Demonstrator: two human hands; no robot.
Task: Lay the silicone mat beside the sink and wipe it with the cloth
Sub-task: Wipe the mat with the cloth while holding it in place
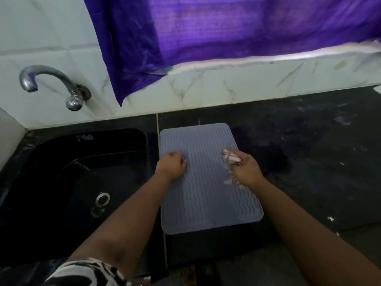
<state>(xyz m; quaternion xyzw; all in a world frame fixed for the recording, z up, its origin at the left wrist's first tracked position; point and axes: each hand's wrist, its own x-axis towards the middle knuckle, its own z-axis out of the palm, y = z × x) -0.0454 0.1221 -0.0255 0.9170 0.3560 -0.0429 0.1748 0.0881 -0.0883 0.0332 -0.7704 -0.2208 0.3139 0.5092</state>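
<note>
My left hand [171, 164], fingers curled, presses down on the mat [208, 182] at its nine o'clock edge; my right hand [246, 169] grips the bunched cloth [231, 158] at three o'clock. The mat lies flat on the counter [309, 162], just beside the sink [68, 172]. I judge a hard swipe could skid the mat towards the basin if my left hand lets up.

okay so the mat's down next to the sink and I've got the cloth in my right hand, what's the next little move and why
Probably draw the cloth across the silicone mat toward the left hand. The mat already lies flat on the dark counter beside the sink, the right hand grips the bunched cloth at the mat's right edge, and the left hand rests on its left side, seemingly steadying it.
</note>
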